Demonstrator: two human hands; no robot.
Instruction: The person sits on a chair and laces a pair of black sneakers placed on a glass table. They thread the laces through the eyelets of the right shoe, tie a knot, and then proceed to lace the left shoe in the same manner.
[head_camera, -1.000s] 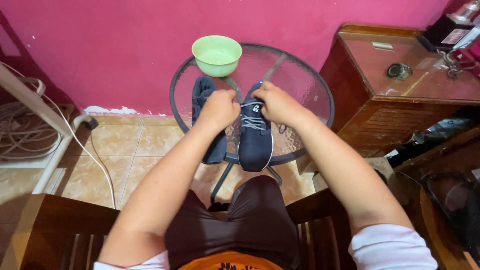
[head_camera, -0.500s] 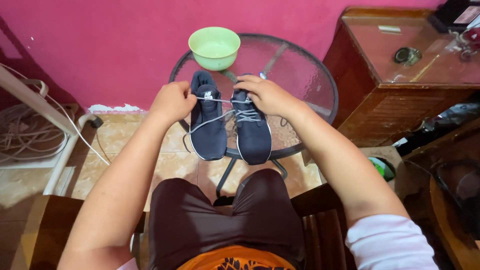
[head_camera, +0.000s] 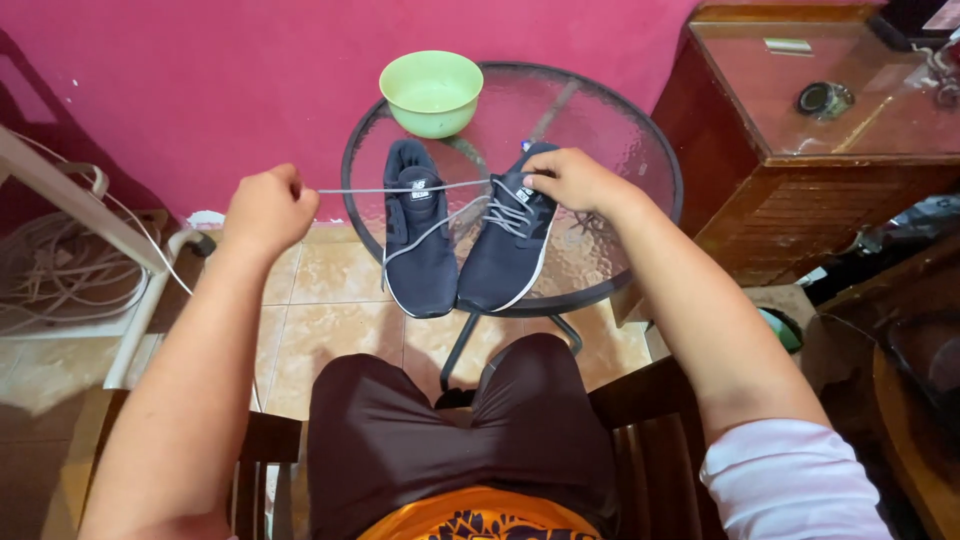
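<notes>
Centre frame: round glass-topped table (head_camera: 640, 150), pale green plastic bowl (head_camera: 432, 92) at its far edge, pair of dark navy mesh sneakers (head_camera: 470, 245) side by side near the front rim. Lacing step, judged midway; likely needing more tension. Left hand (head_camera: 266, 208), mid-left, fist clenched on grey shoelace (head_camera: 400, 189) drawn taut. Right hand (head_camera: 570, 178) pinching laces on the right sneaker (head_camera: 510, 250).

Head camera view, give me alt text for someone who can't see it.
A seated person's left hand pulls a grey shoelace taut from the right-hand navy sneaker, steadied by the right hand. Both sneakers sit on a round glass table beside a green bowl.
</notes>
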